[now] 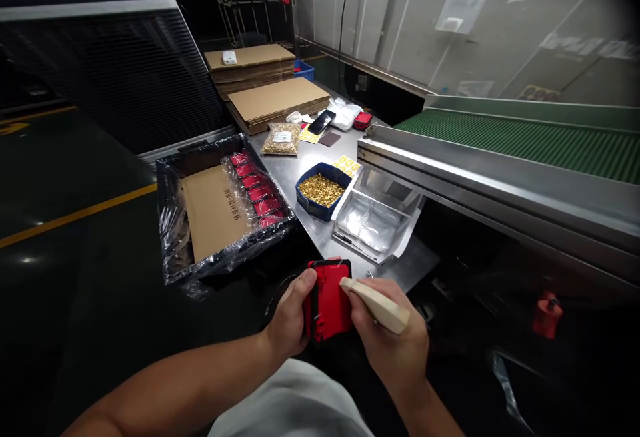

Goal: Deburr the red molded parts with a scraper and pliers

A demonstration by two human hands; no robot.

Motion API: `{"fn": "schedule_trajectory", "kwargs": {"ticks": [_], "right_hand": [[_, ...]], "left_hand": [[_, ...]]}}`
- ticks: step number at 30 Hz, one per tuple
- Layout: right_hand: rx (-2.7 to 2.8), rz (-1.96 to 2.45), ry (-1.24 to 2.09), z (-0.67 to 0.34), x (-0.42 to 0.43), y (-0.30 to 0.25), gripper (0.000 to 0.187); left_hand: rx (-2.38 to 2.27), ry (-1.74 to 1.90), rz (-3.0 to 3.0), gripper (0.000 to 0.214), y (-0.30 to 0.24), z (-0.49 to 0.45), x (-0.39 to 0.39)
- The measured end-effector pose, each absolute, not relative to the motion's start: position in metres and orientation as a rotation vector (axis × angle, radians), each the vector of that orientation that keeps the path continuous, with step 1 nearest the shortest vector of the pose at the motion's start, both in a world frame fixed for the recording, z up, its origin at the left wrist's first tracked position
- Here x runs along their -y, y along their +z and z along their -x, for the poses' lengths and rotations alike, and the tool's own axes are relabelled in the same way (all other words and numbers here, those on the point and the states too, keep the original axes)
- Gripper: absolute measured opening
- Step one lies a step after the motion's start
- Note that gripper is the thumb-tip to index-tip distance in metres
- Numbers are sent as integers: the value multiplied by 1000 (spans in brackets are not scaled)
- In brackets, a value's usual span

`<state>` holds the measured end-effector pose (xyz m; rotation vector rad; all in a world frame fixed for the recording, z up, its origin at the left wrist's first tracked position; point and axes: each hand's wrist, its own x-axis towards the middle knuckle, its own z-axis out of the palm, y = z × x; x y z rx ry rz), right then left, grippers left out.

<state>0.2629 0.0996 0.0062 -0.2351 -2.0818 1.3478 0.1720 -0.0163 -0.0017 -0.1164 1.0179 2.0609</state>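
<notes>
step: red case point(327, 304) being worked with a pale tool point(375, 305), by the look of it
left hand point(290, 320): fingers clenched round the case
right hand point(395, 344): fingers gripping the tool
next: steady tip pressure probably needed

A factory packing station: a steel table point(300, 170) runs beside a green conveyor belt point(525, 137), with flat cardboard stacks point(277, 100), a blue bin of brass parts point(320, 190), a plastic-lined crate point(220, 210) and yellow floor lines point(75, 214).
</notes>
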Motion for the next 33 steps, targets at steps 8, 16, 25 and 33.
{"fn": "schedule_trajectory", "kwargs": {"ticks": [8, 16, 25, 33], "right_hand": [[2057, 215, 1374, -256, -99, 11, 26], [2077, 181, 1326, -242, -94, 18, 22], [1863, 1094, 1276, -260, -115, -12, 40], [2408, 1094, 1153, -243, -132, -85, 38]], "left_hand": [[-1085, 2025, 59, 61, 3, -162, 15], [-1072, 2044, 140, 58, 8, -161, 13], [-694, 2022, 130, 68, 12, -148, 23], [-577, 2086, 76, 69, 6, -142, 37]]}}
